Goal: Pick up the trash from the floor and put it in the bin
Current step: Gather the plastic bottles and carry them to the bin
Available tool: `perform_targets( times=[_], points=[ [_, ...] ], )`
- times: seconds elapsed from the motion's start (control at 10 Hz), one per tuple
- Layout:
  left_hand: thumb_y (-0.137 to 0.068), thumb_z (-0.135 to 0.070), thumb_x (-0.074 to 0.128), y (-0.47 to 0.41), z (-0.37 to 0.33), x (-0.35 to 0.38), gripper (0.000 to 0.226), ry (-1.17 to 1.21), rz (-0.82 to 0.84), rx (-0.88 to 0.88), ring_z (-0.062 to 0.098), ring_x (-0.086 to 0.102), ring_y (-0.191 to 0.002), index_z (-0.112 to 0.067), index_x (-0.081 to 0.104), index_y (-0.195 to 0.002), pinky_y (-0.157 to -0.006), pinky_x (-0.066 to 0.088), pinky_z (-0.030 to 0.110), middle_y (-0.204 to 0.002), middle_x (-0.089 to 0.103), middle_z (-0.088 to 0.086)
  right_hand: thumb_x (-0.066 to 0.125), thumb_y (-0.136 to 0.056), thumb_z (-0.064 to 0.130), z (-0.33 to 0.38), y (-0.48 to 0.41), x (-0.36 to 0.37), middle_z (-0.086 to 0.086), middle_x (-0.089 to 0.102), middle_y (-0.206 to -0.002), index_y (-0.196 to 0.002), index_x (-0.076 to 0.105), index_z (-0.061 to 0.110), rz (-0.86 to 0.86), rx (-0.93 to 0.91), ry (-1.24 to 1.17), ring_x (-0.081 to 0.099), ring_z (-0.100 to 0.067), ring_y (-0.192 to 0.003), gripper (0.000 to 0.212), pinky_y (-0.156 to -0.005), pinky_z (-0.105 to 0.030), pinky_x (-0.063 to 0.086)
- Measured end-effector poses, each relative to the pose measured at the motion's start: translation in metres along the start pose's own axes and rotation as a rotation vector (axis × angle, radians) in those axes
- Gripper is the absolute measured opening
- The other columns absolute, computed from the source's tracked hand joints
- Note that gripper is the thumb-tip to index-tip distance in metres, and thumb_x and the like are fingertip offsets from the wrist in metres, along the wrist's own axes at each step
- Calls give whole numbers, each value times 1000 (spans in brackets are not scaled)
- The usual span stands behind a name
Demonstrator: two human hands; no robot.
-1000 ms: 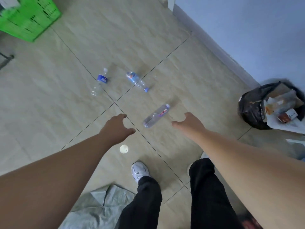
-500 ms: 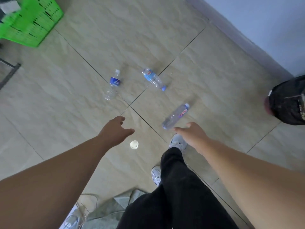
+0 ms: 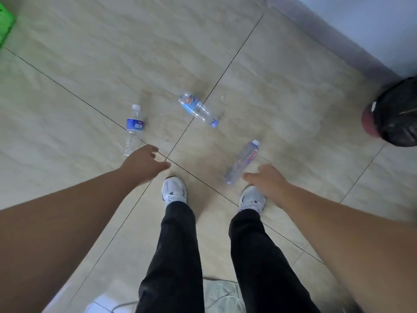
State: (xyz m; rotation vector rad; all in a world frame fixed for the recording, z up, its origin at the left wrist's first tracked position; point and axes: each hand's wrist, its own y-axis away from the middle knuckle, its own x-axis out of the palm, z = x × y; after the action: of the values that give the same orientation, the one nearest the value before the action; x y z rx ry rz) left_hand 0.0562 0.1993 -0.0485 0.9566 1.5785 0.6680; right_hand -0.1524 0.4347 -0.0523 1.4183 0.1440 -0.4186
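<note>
A person is standing over three plastic water bottles that are lying on their sides on the tiled floor (image 3: 282,91), scattered loosely around the crossing of two grout lines just ahead of the white sneakers, which reads as litter dropped at random rather than set down with care. Taking the bottle with the red lettering (image 3: 242,162) as the landmark: it is lying just ahead of the right sneaker (image 3: 252,199), its white cap pointing away from the person. The bottle with the light blue label (image 3: 197,109) is resting farther out and to its left, and the bottle with the dark blue label (image 3: 133,129) is lying well to its left again. The bin lined with a black bag (image 3: 397,114) is sitting well off to its right, against the wall, so each item will probably need carrying across. The right hand (image 3: 268,180) is reaching down just beside the base of the red-lettered bottle, fingers spread and loose, grasping nothing; whether a fingertip is touching the plastic is unclear. The left hand (image 3: 144,162) is hanging near the base of the dark-blue-labelled bottle, likewise relaxed and empty. Judging by this, the first pickup is only starting and no trash is in hand yet.
</note>
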Motion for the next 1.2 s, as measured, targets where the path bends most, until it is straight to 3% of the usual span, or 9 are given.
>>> perform_targets(
  times=[0.2,0.4,0.5,0.6,0.7,0.8,0.9,1.0,1.2],
  points=[
    [-80,-40,80,-108,62,-20,72,-153,-2,37,27,60,-121,-18,50,-142,-91,42,35,-139,60,9,70,-88,23,14,-88,46,-8,67,-93,-119,64,5,-87,106,-148,62,-22,-77,37,-76,-39,48],
    [-75,-40,85,-196,125,-16,89,-198,-56,-75,34,59,-122,-11,42,-148,-96,45,40,-145,55,16,73,-85,37,13,-171,92,-11,52,-122,-142,38,10,-83,347,-271,55,-26,-96,72,-84,-44,47],
    [-74,-43,85,-230,144,1,96,-157,-92,-139,35,55,-128,-7,37,-149,-95,43,39,-146,54,17,56,-97,38,15,-240,87,-10,52,-128,-113,59,11,-10,234,-99,52,-33,-109,31,-101,-45,47],
    [-74,-46,84,-259,156,22,98,-128,-127,-199,38,55,-126,-1,36,-147,-90,42,39,-140,57,20,36,-103,37,14,-263,101,7,34,-155,-143,54,7,656,-447,499,56,-43,-122,53,-113,-36,39],
    [-77,-41,82,-277,152,40,81,-86,-206,-183,36,62,-109,1,45,-136,-76,41,33,-121,65,19,66,-92,25,3,-285,108,-25,54,-133,-146,29,-7,-252,154,-25,55,-40,-122,73,-107,-41,46],
    [-74,-34,83,-291,136,56,59,31,-244,-151,32,67,-92,-1,57,-116,-72,51,37,-100,68,15,77,-80,21,20,-290,115,-24,53,-137,-137,30,0,-397,147,-101,58,-40,-122,77,-99,-49,52],
    [-72,-39,84,-297,112,63,77,113,-233,-180,33,62,-92,1,52,-129,-72,48,37,-110,63,16,78,-73,26,57,-294,103,-20,60,-129,-129,44,4,-433,42,-146,65,-36,-113,69,-94,-46,56],
    [-71,-43,85,-302,76,63,91,306,-172,-126,28,65,-96,-5,44,-143,-72,54,34,-116,53,3,74,-67,33,102,-289,85,-5,71,-88,-112,65,9,-417,-155,-255,73,-14,-68,51,-50,-21,56],
    [-74,-40,84,-318,3,64,85,676,-10,-5,18,65,-88,-11,45,-143,-76,54,34,-117,60,4,74,-68,28,191,-295,69,5,63,-58,-77,68,19,-79,-301,-460,64,-16,-55,15,-58,-31,57]
  ],
)
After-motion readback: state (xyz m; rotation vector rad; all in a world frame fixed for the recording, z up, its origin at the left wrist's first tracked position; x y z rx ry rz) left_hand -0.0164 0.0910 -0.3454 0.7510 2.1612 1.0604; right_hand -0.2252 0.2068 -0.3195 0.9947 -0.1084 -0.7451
